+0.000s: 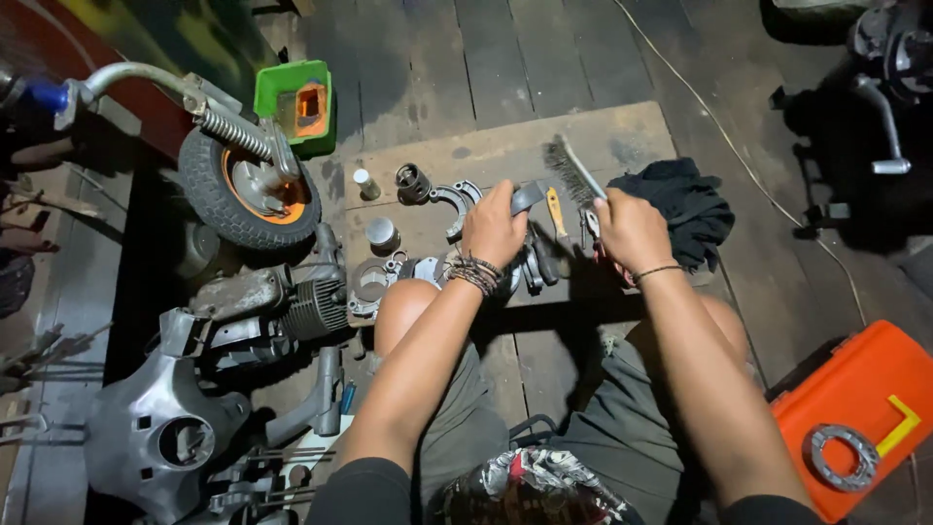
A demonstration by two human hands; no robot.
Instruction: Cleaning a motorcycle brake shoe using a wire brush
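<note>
My left hand (pixel 493 226) grips a curved grey metal part (pixel 526 197) over a wooden board (pixel 622 131) on the floor. A wire brush (pixel 573 170) is gripped in my right hand (pixel 632 230), its bristles angled up to the left, close to that part. Under my hands lie a yellow-handled tool (pixel 556 214), another curved metal part (pixel 459 199) and several small engine pieces. A metal cylinder (pixel 382 234) and a dark round piece (pixel 412 182) stand on the board to the left.
A small wheel with an orange hub (pixel 248 190) and spring stand at left, beside an engine block (pixel 282 306). A green box (pixel 296 102) sits behind it. A black cloth (pixel 680 204) lies right of the board. An orange toolbox (pixel 860 408) carries a metal ring.
</note>
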